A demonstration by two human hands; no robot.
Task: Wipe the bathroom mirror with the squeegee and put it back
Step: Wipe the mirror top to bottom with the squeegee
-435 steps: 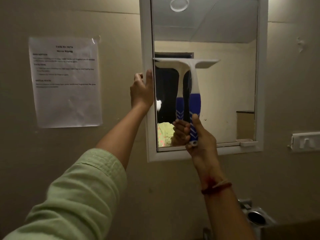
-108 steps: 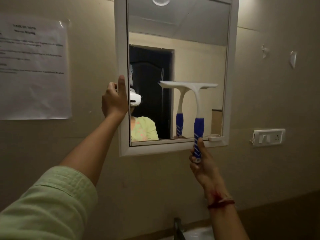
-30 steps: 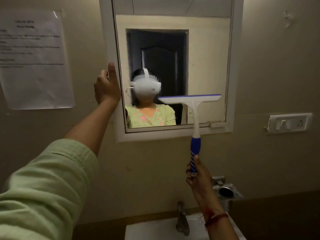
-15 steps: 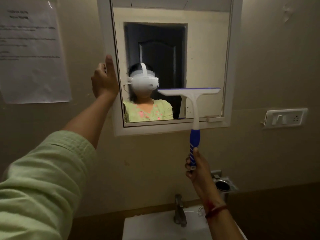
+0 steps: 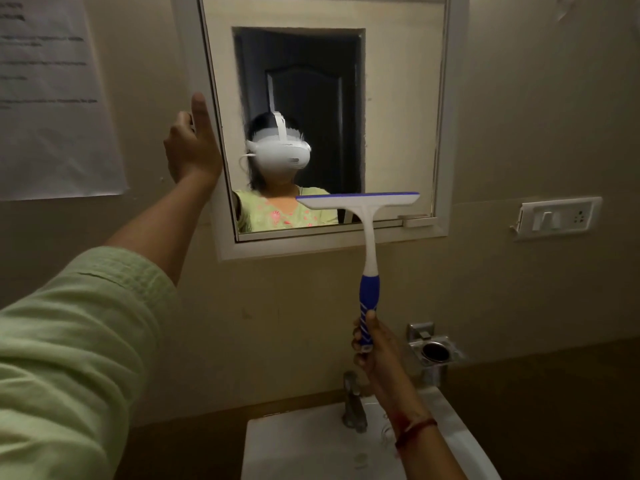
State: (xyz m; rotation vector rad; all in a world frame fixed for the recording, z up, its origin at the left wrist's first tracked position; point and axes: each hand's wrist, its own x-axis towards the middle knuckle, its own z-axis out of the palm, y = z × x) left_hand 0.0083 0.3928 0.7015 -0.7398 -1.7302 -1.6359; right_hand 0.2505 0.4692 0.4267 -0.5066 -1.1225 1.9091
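Squeegee [image 5: 370, 237] lowered since earlier frame; blade now seen across lower right of mirror [image 5: 398, 116]. Blue handle end clasped by right hand [image 5: 375, 348], fingers [image 5: 357, 344] curled round it, thumb laid along handle. Mirror's left edge gripped by left hand [image 5: 190, 147], thumb raised.

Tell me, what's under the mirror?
Below the mirror is bare wall, then a tap on a white sink, with a metal ring holder to the right. The right hand, gripping the squeegee, and its arm hide part of the sink.
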